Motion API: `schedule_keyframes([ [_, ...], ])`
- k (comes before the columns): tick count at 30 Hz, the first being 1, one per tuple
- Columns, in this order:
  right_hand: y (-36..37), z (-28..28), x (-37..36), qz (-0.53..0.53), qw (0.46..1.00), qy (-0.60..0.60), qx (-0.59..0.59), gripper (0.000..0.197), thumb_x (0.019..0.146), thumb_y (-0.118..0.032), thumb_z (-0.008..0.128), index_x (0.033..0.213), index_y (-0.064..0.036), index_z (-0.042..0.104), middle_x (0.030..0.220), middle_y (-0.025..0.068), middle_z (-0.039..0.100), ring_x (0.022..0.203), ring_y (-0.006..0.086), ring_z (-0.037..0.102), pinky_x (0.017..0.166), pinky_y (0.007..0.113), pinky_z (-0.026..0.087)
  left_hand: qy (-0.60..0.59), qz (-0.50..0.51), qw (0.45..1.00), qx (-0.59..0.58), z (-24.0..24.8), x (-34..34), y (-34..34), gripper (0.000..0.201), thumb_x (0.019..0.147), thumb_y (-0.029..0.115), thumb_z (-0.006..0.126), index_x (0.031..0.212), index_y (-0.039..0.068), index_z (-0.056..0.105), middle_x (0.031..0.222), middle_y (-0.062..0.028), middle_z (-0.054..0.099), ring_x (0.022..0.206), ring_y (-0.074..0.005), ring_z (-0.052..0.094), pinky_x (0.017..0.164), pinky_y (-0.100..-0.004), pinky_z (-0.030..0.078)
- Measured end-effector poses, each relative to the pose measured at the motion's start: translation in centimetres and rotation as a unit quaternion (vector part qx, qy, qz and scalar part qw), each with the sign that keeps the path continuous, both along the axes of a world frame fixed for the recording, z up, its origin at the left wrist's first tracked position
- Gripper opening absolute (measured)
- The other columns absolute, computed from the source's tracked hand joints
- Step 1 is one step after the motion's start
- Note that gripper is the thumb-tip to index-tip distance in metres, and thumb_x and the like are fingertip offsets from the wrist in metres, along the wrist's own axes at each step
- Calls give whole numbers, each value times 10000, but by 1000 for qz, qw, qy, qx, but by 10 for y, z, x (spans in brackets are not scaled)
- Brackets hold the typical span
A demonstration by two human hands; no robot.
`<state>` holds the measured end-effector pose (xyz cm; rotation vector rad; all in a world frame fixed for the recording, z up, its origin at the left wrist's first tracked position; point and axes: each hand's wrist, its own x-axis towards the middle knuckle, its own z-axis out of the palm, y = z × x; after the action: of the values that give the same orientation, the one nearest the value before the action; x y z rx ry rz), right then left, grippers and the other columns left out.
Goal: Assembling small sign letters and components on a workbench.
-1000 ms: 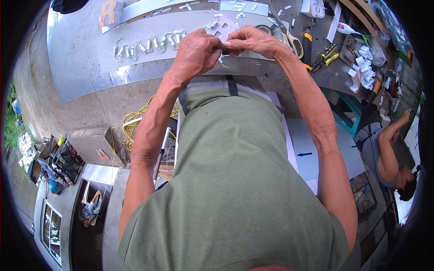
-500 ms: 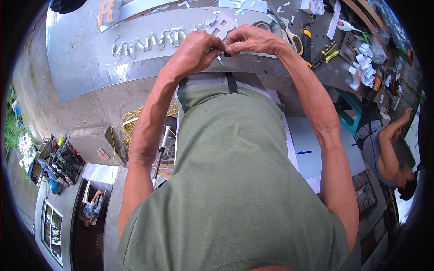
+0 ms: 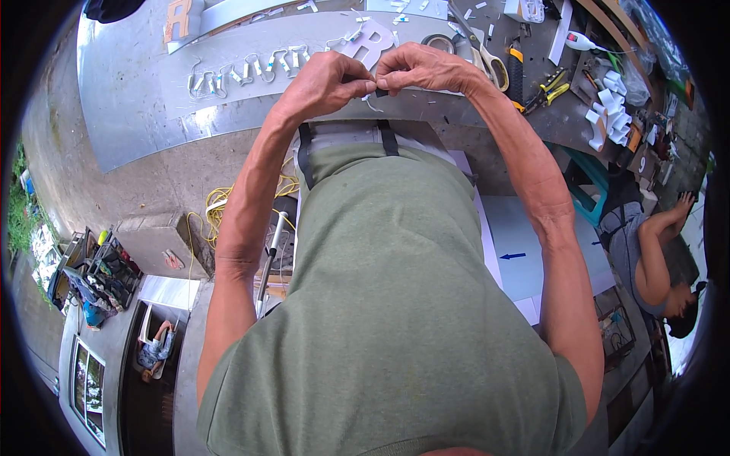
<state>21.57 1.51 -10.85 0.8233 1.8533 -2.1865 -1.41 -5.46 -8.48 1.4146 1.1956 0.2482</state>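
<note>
My left hand and my right hand meet fingertip to fingertip above the near edge of a metal-topped table. A small black strip, which looks like tape, shows under my right thumb and finger. Beneath my left fingertips, which are pinched together, a thin white wire sticks out. Just beyond my hands lies a white letter-shaped piece. A wired string of small white light modules runs in a zigzag to the left of my left hand.
To the right lie a tape roll, scissors, a black-and-yellow cutter, yellow-handled pliers and curled white strips. Another letter piece stands far left. One person is at right, another sits lower left.
My fingertips have shifted slightly while staying pinched together, and more of the black strip shows. The person at right has moved their hands.
</note>
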Motion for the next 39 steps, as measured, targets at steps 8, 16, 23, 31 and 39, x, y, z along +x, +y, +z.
schedule_keyframes([
  [8, -10, 4, 0, -10, 995, -25, 93, 301, 939, -318, 644, 967, -19, 671, 801, 0, 605, 776, 112, 546, 726, 301, 451, -28, 25, 999, -15, -1, 3, -1, 250, 893, 204, 753, 1002, -20, 762, 794, -96, 741, 720, -135, 667, 681, -302, 540],
  [16, -28, 18, 7, -132, 989, 24, 56, 348, 987, -352, 634, 1025, -9, 680, 825, 17, 622, 821, 116, 562, 768, 297, 472, -76, 123, 984, -104, -7, -4, -10, 265, 846, 256, 779, 935, 7, 766, 750, -29, 686, 691, -99, 586, 629, -270, 450],
  [23, -30, 42, 8, -186, 981, 13, 50, 315, 988, -318, 650, 953, -11, 707, 784, 17, 667, 751, 104, 604, 712, 283, 497, -102, 135, 981, -95, 19, 1, -5, 280, 848, 271, 788, 938, 7, 763, 756, -24, 683, 710, -92, 578, 633, -264, 427],
  [31, -25, 59, 12, -164, 980, 24, 109, 266, 967, -261, 655, 919, -2, 688, 730, 18, 622, 697, 112, 563, 644, 292, 463, -152, 106, 979, -89, 30, 4, 6, 279, 844, 274, 801, 924, 9, 764, 743, -18, 673, 692, -84, 557, 629, -267, 435],
  [39, -25, 62, 15, -207, 966, 20, 153, 238, 968, -235, 662, 997, -1, 698, 734, 49, 660, 679, 143, 591, 639, 316, 482, -165, 120, 976, -81, 34, 15, 10, 231, 849, 242, 756, 870, 16, 718, 733, 19, 618, 701, -63, 512, 631, -255, 393],
])
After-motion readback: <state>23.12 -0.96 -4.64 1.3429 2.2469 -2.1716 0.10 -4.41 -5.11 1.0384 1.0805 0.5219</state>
